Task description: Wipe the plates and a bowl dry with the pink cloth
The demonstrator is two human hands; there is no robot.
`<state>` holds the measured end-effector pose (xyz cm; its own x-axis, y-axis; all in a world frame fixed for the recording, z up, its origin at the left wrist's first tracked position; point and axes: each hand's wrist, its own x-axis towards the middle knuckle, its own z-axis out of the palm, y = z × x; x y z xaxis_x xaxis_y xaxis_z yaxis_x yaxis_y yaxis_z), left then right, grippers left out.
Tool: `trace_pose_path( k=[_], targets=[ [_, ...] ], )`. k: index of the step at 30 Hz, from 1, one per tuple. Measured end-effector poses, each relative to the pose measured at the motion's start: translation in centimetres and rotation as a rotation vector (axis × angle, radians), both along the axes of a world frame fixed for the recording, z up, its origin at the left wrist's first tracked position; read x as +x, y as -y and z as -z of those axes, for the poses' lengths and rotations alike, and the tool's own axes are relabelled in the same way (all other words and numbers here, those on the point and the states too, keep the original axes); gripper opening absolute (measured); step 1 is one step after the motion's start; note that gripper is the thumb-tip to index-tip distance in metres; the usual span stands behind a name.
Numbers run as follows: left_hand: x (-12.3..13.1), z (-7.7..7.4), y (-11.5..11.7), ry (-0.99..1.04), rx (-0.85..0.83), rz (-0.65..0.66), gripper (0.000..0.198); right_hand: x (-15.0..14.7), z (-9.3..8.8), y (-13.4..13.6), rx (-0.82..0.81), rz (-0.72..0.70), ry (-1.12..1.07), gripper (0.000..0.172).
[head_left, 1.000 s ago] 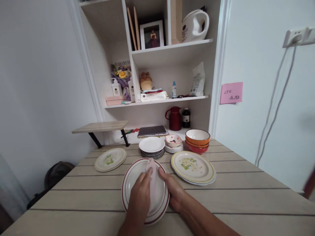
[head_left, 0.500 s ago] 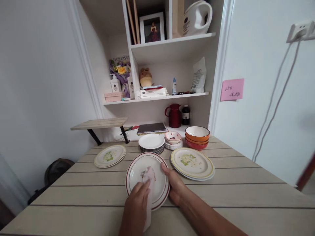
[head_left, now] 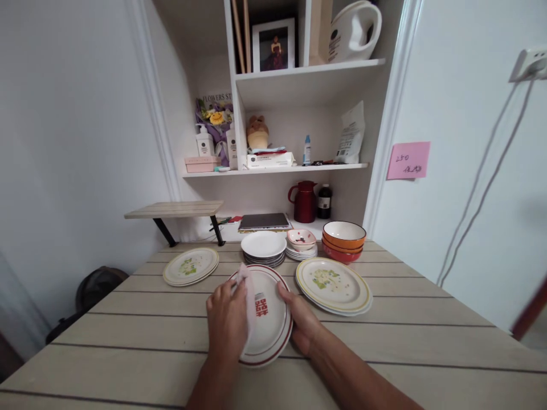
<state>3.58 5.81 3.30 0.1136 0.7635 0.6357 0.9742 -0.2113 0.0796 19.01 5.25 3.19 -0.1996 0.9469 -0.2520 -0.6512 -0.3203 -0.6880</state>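
A white plate (head_left: 269, 336) with dark red rings and a red printed emblem in its centre is tilted slightly above the table. My right hand (head_left: 302, 319) grips its right edge, thumb on the upper face and fingers underneath. My left hand (head_left: 228, 316) is closed on a thin pale pink cloth (head_left: 249, 296), pressed against the plate's left side. That hand and the cloth hide the plate's left rim. Just right of the plate lies a stack of yellow-rimmed plates (head_left: 335, 285) with a leaf pattern.
Two or so leaf-patterned plates (head_left: 191, 266) lie at the left. Behind are stacked white plates (head_left: 264, 245), a small pink-rimmed bowl (head_left: 301, 238) on small dishes, and orange and red bowls (head_left: 343, 242). A raised wooden shelf (head_left: 175, 209) stands at the back left, a red jug (head_left: 304, 202) further back.
My left hand has moved the cloth from the plate's middle to its upper left, uncovering the red emblem. My right hand keeps its hold. The camera view has shifted slightly.
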Motion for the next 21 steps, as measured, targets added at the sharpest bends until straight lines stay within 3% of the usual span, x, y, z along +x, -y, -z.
trace_pose_path(
  k=[5,10,13,16,19,21],
  targets=[
    [-1.8,2.3,2.2,-0.039,-0.097,0.007,0.033,-0.1,0.1,-0.1,-0.005,0.042,-0.019,0.036],
    [-0.3,4.5,3.6,-0.042,-0.031,0.126,0.042,0.1,0.2,-0.1,-0.007,0.013,0.000,0.039],
    [1.6,3.7,2.9,-0.044,-0.063,0.129,0.047,0.4,0.2,-0.1,0.015,-0.027,0.002,0.040],
    [2.7,1.5,1.6,-0.039,-0.119,0.079,0.044,0.4,0.3,-0.1,0.051,-0.057,-0.003,0.041],
    [2.4,-0.3,0.8,-0.030,-0.133,-0.011,0.039,0.3,0.5,-0.3,0.058,-0.043,-0.011,0.040],
    [1.6,-0.3,1.0,-0.036,-0.133,-0.074,0.036,0.2,0.5,-0.4,0.043,-0.018,-0.022,0.039]
  ],
)
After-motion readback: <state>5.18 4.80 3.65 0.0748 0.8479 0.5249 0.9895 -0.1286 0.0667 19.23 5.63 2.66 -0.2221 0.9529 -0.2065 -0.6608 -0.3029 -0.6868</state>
